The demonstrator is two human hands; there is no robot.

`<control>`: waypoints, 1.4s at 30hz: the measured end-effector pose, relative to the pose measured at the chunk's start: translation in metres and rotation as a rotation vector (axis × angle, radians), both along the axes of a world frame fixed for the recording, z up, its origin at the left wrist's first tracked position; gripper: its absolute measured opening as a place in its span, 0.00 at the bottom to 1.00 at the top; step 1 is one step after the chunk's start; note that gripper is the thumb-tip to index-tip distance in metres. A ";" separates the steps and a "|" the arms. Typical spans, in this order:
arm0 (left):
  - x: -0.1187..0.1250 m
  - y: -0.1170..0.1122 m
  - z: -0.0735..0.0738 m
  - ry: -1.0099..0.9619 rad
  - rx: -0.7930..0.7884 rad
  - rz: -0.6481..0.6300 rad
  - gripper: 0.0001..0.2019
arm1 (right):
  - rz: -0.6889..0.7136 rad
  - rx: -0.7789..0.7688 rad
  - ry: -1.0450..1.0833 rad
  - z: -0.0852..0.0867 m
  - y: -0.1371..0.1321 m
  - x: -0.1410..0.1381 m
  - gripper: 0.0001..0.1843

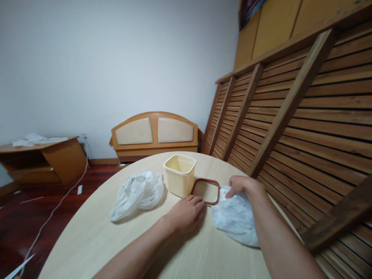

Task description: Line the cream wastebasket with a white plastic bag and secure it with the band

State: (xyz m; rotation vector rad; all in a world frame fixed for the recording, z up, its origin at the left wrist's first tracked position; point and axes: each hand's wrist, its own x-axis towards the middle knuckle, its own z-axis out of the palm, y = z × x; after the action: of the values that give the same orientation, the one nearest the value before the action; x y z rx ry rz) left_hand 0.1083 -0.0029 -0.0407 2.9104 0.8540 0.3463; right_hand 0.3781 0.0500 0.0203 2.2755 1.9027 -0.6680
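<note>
Two hands are on the pale round wooden worktop [95,240]. Your left hand [187,213] lies flat, fingers extended, tips touching the brown-rimmed clear plastic lid [205,191]. Your right hand [238,186] has its fingers pinched shut on the crumpled white plastic bag [235,221]. Beyond, the cream square plastic container [179,176] stands open. Judged progress: lid off and beside it, bag still outside.

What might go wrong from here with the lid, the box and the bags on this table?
1. The right bag lies near the edge of the table. The right hand grips it and might drag it off.
2. The left hand only touches the rim of the lid with its fingertips. The lid may slide into the open box and push it.
</note>
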 end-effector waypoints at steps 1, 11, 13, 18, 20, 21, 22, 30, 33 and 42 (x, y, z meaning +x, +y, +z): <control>0.000 0.000 -0.005 -0.017 -0.008 0.017 0.21 | -0.001 -0.003 0.002 0.000 -0.001 0.000 0.22; -0.001 0.006 -0.029 -0.180 -0.266 0.091 0.31 | 0.127 -0.019 0.156 0.006 -0.003 -0.003 0.23; 0.000 0.004 -0.028 -0.240 -0.318 0.091 0.33 | 0.213 -0.030 0.234 0.010 -0.005 -0.014 0.22; 0.009 -0.005 -0.020 -0.491 -0.494 0.071 0.39 | 0.414 -0.106 0.458 0.019 -0.016 -0.052 0.22; 0.013 -0.008 -0.016 -0.589 -0.617 0.029 0.40 | 0.513 -0.153 0.624 0.020 -0.020 -0.065 0.24; 0.014 -0.009 -0.014 -0.626 -0.698 0.006 0.41 | 0.554 -0.170 0.700 0.021 -0.021 -0.070 0.26; 0.015 -0.009 -0.012 -0.648 -0.780 -0.018 0.41 | 0.585 -0.182 0.761 0.022 -0.023 -0.075 0.27; -0.012 0.016 0.013 -0.457 -1.028 -0.164 0.14 | 0.599 0.002 0.707 0.033 -0.028 -0.076 0.17; -0.022 0.023 0.023 -0.429 -0.967 0.006 0.06 | 0.483 0.090 0.380 0.030 -0.024 -0.067 0.12; 0.005 -0.018 0.029 -0.295 -0.789 0.029 0.40 | 0.207 -0.034 0.043 0.003 -0.005 -0.035 0.16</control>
State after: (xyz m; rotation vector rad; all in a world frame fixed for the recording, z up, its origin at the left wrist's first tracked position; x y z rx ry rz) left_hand 0.1135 -0.0211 -0.0115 2.0625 0.7570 0.3309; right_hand 0.3428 0.0446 0.0235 2.0221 2.0923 -0.7201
